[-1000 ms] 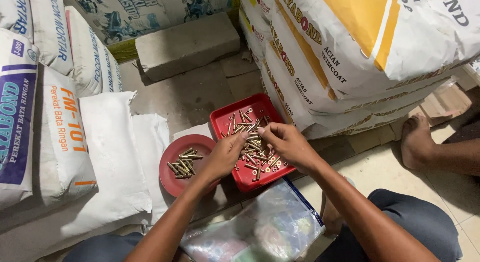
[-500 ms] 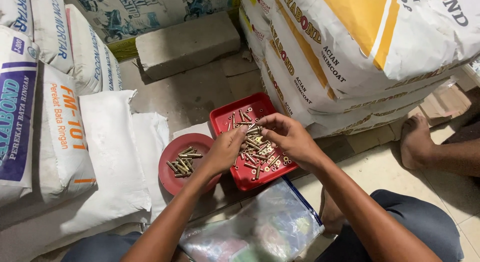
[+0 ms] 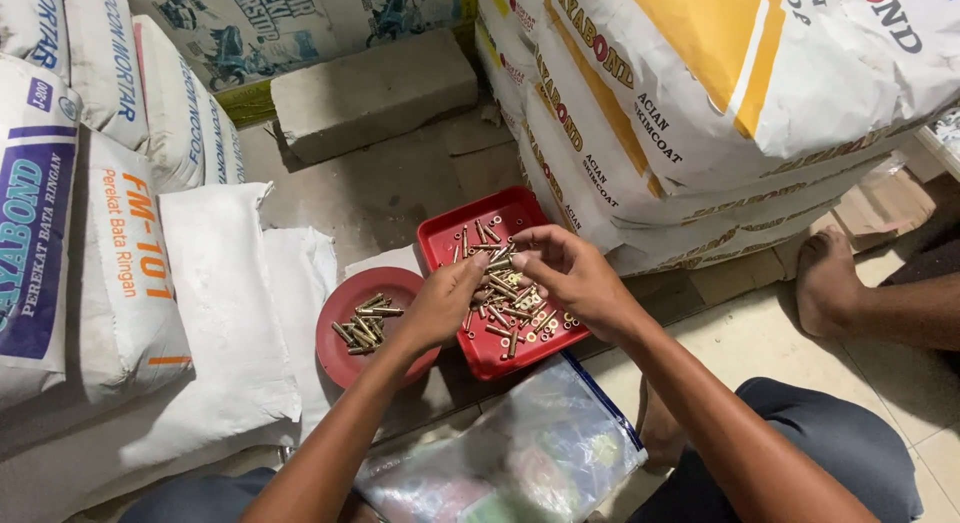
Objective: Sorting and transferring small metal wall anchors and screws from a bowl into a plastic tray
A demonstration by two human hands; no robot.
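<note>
A red square tray (image 3: 441, 242) on the floor holds several small brass bolts and nuts (image 3: 512, 313). My left hand (image 3: 438, 307) reaches over its left edge with fingers curled down onto the pile; its palm side is hidden. Opposite it, my right hand (image 3: 572, 277) hovers over the tray's far half, thumb and fingers pinched together on a small brass bolt. The two sets of fingertips nearly meet. Left of the tray, a red round plate (image 3: 340, 361) carries a small heap of brass bolts (image 3: 364, 323).
Stacked cement and mortar sacks (image 3: 120, 253) stand at left, more sacks (image 3: 700, 93) at right. A grey block (image 3: 375, 88) lies at the back. A clear plastic bag (image 3: 520, 458) lies by my knees. Another person's bare foot (image 3: 830, 283) rests at right.
Both hands have shifted slightly toward the tray's far side. My right fingers moved from the middle of the pile to its far part and closed into a pinch.
</note>
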